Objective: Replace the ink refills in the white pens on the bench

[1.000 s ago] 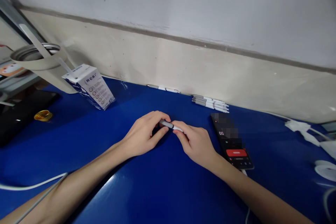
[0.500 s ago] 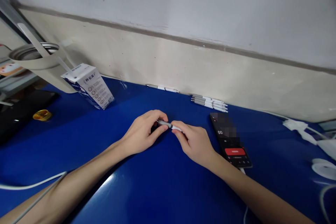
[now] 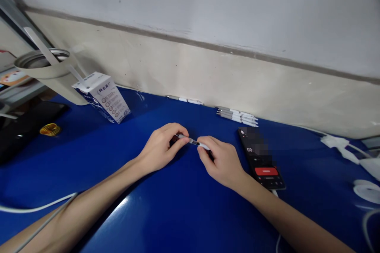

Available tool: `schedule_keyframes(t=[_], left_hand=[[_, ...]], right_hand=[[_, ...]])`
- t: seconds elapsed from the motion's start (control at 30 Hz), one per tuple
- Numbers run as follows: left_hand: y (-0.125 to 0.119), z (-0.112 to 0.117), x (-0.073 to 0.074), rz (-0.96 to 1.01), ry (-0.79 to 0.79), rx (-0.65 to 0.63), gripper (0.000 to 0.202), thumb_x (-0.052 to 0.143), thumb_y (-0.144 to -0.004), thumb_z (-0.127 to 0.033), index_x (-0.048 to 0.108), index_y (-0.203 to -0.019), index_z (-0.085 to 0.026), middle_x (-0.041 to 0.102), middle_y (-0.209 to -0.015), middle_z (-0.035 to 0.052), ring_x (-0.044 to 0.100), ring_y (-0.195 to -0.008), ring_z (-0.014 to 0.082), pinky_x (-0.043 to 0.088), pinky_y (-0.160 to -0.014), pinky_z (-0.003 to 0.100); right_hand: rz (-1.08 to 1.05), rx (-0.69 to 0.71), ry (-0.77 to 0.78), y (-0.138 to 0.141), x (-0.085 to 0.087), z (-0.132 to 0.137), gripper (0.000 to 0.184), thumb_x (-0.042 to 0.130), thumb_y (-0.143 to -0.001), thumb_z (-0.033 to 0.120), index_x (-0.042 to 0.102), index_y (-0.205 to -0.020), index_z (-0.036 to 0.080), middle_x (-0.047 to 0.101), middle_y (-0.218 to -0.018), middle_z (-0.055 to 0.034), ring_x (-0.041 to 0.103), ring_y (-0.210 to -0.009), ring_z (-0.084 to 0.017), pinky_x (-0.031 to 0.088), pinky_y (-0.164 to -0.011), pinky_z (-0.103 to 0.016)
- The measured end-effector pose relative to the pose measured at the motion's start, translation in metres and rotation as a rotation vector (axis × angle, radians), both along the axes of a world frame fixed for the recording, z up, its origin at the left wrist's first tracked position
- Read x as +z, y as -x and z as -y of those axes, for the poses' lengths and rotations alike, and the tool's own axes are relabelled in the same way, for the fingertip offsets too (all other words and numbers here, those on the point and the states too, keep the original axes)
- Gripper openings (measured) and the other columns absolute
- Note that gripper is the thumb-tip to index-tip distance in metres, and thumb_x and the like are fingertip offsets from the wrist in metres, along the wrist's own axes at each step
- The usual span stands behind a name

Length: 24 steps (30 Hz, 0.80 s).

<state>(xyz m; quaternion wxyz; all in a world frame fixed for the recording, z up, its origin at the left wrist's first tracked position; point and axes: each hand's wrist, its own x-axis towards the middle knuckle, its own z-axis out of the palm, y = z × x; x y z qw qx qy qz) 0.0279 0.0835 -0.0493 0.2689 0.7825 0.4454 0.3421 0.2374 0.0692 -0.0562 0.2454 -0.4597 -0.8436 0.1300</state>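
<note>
Both my hands meet over the middle of the blue table [image 3: 184, 213] and pinch one grey-and-white pen [image 3: 192, 142] between them. My left hand [image 3: 162, 148] grips the grey end with thumb and fingers curled round it. My right hand [image 3: 222, 160] holds the white end. A narrow dark gap shows in the pen between the two hands. Most of the pen is hidden inside my fingers.
A small pile of similar pens [image 3: 237, 115] and one single pen [image 3: 184, 99] lie by the wall. A phone [image 3: 261, 158] with a timer lies right of my right hand. A carton [image 3: 102, 97], a beige cup [image 3: 49, 71], a gold coil [image 3: 50, 129] and white cables [image 3: 344, 146] surround the area.
My right hand has slid slightly right and toward me, and the pen's two halves have drawn apart a little, showing a dark section between them.
</note>
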Motion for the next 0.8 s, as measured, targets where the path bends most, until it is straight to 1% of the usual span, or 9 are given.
schedule_keyframes(t=[0.1,0.17,0.27,0.3,0.37,0.5,0.57,0.67,0.8], left_hand=[[0.0005,0.0014,-0.0003,0.002,-0.035,-0.037,0.013,0.051,-0.094,-0.026,0.059,-0.101,-0.02,0.06,-0.093,0.0012,0.056,-0.082,0.0131,0.044,-0.074,0.026],[0.0004,0.002,-0.0009,-0.008,-0.059,-0.058,0.016,0.049,-0.094,-0.025,0.059,-0.106,-0.02,0.059,-0.097,0.0026,0.055,-0.088,0.0143,0.044,-0.078,0.027],[0.0001,0.0012,-0.002,-0.02,-0.109,-0.031,0.019,0.046,-0.096,-0.022,0.06,-0.108,-0.02,0.058,-0.1,0.0044,0.053,-0.096,0.0168,0.043,-0.086,0.031],[0.0001,0.0003,-0.0023,-0.016,-0.12,0.004,0.02,0.045,-0.096,-0.022,0.061,-0.106,-0.02,0.058,-0.1,0.0049,0.053,-0.097,0.0177,0.042,-0.087,0.032],[0.0008,-0.0023,-0.003,0.02,-0.109,0.096,0.02,0.044,-0.096,-0.024,0.062,-0.102,-0.02,0.059,-0.099,0.0051,0.053,-0.096,0.0186,0.042,-0.084,0.033],[0.0036,-0.0069,-0.005,0.201,0.031,0.313,0.019,0.045,-0.095,-0.03,0.063,-0.098,-0.022,0.06,-0.095,0.0025,0.054,-0.082,0.0162,0.043,-0.072,0.03],[0.0045,-0.0074,-0.0061,0.255,0.078,0.391,0.018,0.046,-0.094,-0.031,0.062,-0.097,-0.023,0.061,-0.093,0.0017,0.054,-0.079,0.0162,0.042,-0.07,0.03],[0.0038,-0.0065,-0.0073,0.175,0.069,0.413,0.013,0.051,-0.091,-0.029,0.062,-0.095,-0.023,0.062,-0.091,0.0018,0.054,-0.083,0.0182,0.042,-0.069,0.03],[0.0014,-0.0055,-0.0071,-0.009,0.014,0.353,0.009,0.055,-0.087,-0.023,0.062,-0.092,-0.022,0.063,-0.091,0.0021,0.052,-0.089,0.0205,0.042,-0.071,0.032]], right_hand=[[-0.014,0.0,0.009,0.0002,-0.0001,-0.0001,0.014,0.046,-0.094,0.028,0.059,-0.095,0.021,0.063,-0.078,0.0008,0.054,-0.064,-0.011,0.035,-0.061,-0.024],[-0.022,-0.008,0.018,0.0,-0.0007,-0.0004,0.016,0.045,-0.094,0.029,0.059,-0.09,0.021,0.062,-0.076,0.0013,0.053,-0.063,-0.01,0.034,-0.061,-0.024],[-0.036,-0.031,0.021,-0.0003,-0.0011,-0.0011,0.017,0.044,-0.095,0.026,0.058,-0.086,0.021,0.058,-0.07,0.0025,0.05,-0.059,-0.01,0.032,-0.059,-0.024],[-0.046,-0.043,0.023,-0.0004,-0.0011,-0.0014,0.017,0.044,-0.094,0.026,0.057,-0.085,0.021,0.057,-0.069,0.0029,0.049,-0.058,-0.009,0.031,-0.058,-0.024],[-0.076,-0.07,0.031,-0.0005,-0.0009,-0.0019,0.016,0.045,-0.094,0.025,0.057,-0.084,0.02,0.055,-0.068,0.0035,0.048,-0.057,-0.009,0.03,-0.056,-0.024],[-0.132,-0.134,0.051,-0.0003,-0.0002,-0.0029,0.017,0.045,-0.093,0.026,0.055,-0.08,0.02,0.051,-0.062,0.0047,0.045,-0.053,-0.008,0.029,-0.053,-0.024],[-0.152,-0.161,0.055,-0.0001,0.0005,-0.0032,0.018,0.046,-0.093,0.026,0.053,-0.078,0.02,0.048,-0.059,0.0053,0.043,-0.051,-0.008,0.029,-0.053,-0.024],[-0.165,-0.169,0.055,0.0002,0.0017,-0.0033,0.019,0.045,-0.093,0.027,0.052,-0.077,0.02,0.047,-0.058,0.0056,0.042,-0.05,-0.008,0.03,-0.052,-0.023],[-0.159,-0.158,0.037,0.0003,0.0026,-0.0031,0.017,0.045,-0.093,0.026,0.054,-0.08,0.02,0.049,-0.059,0.0051,0.043,-0.05,-0.008,0.031,-0.052,-0.023]])
